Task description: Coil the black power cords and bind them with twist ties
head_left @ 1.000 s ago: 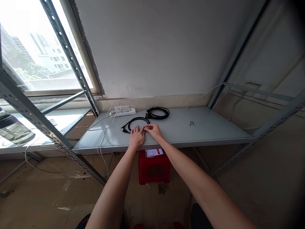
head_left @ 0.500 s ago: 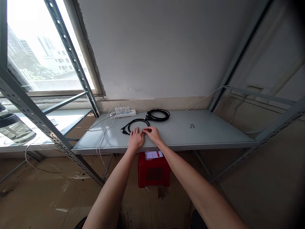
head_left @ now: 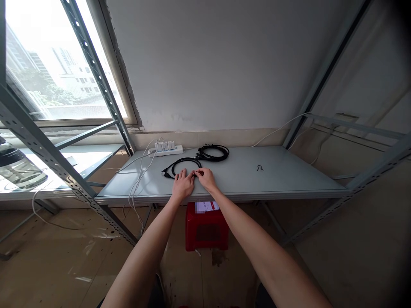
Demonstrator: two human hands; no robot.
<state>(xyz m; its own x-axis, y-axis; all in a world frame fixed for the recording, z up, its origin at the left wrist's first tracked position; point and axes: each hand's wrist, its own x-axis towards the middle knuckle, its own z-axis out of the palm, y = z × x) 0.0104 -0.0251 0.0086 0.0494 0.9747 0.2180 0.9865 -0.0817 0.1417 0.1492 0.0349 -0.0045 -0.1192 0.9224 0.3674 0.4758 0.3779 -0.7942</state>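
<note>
A coiled black cable (head_left: 183,163) lies on the grey metal shelf (head_left: 272,179) in front of me. My left hand (head_left: 183,185) rests flat on the near side of the coil, fingers stretched out over it. My right hand (head_left: 205,178) is beside it, its fingertips pinched on the cable's near edge. A second coiled black cable (head_left: 213,152) lies farther back, untouched.
A white power strip (head_left: 165,149) with plugs and white cords sits at the back left. A small black twist tie (head_left: 259,167) lies to the right. A red plastic stool (head_left: 207,226) stands under the shelf. Slanted metal rack posts (head_left: 48,149) flank both sides.
Both hands stay on the near coil with only slight finger shifts. The view has tilted a little, and the cable has not visibly moved.
</note>
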